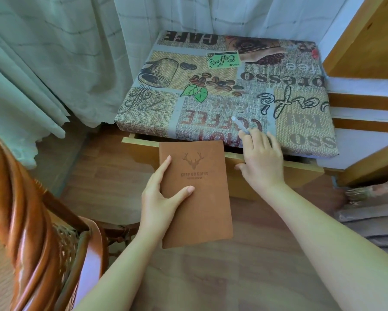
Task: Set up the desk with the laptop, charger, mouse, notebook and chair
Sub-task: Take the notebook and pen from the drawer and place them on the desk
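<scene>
A brown notebook with a stamped deer head hangs in the air in front of the desk, gripped along its left edge by my left hand, thumb on the cover. My right hand holds a pale pen between its fingers while its thumb and palm rest on the front edge of the pulled-out wooden drawer. The small desk behind carries a coffee-print cloth. A rattan chair stands at the lower left. Laptop, charger and mouse are out of view.
Pale green curtains hang behind and to the left of the desk. A wooden frame with slats stands at the right. Folded fabric lies on the floor at the right. Wood-pattern flooring runs below.
</scene>
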{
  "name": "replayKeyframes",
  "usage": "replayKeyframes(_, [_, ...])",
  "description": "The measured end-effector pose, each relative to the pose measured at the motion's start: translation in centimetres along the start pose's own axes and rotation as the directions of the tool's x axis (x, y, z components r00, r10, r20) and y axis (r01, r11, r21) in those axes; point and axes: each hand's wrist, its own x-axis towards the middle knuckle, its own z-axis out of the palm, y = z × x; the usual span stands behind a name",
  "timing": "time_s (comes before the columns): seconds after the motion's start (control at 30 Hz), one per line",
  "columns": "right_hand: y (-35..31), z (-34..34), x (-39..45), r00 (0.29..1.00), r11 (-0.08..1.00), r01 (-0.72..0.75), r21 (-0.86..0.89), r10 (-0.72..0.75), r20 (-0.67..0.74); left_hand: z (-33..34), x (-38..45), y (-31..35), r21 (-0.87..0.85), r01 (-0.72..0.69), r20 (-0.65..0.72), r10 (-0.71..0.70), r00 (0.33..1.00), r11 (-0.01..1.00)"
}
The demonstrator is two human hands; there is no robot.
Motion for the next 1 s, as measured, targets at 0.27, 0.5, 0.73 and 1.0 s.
replayKeyframes(0.27, [-0.4,-0.4,0.0,1.0,1.0,-0.015,0.014,0.015,0.008,-0.4,-1.1,1.0,-0.205,0.063,-0.025,-0.069,0.997,0.977])
replayKeyframes(0.5, [0.8,-2.2,-0.9,0.993,1.0,0.027,-0.015,-0.029,-0.118,-0.7,-1.9,2.5,-0.234,0.052,0.011,-0.051,0.999,0.971])
replayKeyframes(0.73, [1.0,-2.7,-1.2,0.999,1.0,0.013,0.001,-0.013,-0.039,-0.2,-1.0,2.9,-0.233,0.041,0.009,-0.04,0.999,0.972])
replayKeyframes(1.0, [0.8,-0.2,-1.8,0.994,0.995,-0.089,0.039,0.092,-0.067,-0.5,-0.7,2.6,-0.235,0.027,-0.001,-0.028,1.0,0.972])
